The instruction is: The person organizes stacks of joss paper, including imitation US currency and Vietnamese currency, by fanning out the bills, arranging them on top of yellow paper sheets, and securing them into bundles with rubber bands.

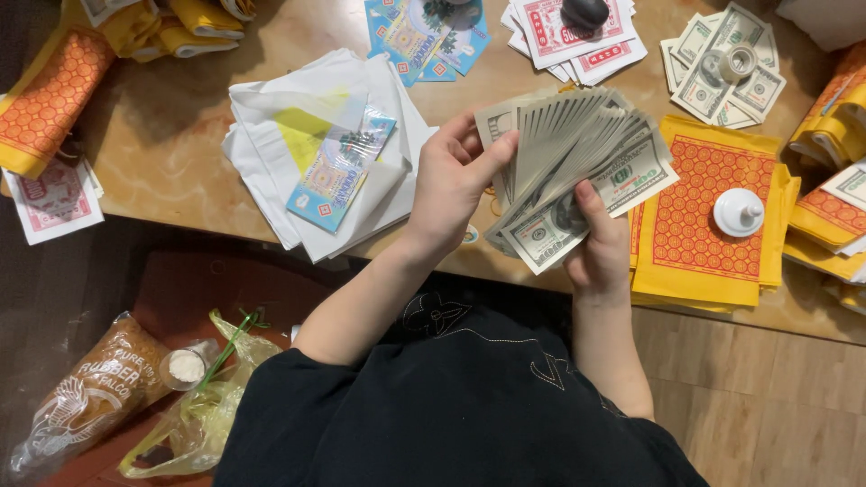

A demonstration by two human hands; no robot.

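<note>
Several heaps of paper ring the tan tabletop, and reading from the left there is a pink-printed sheet at the edge, then a white paper stack with a blue printed note lying on top. Next comes the left hand, closed on the near side of a fanned bundle of banknote-style paper, thumb laid across the face and fingers behind. That bundle is held up just above the table's front edge, between both hands. Its lower corner is pinched by the right hand, thumb pressed on the topmost sheets. The fan looks partly spread, so the leafing through seems somewhere midway; how many sheets have been passed I cannot tell. Further right lies a yellow-and-orange patterned stack under a small white knob.
</note>
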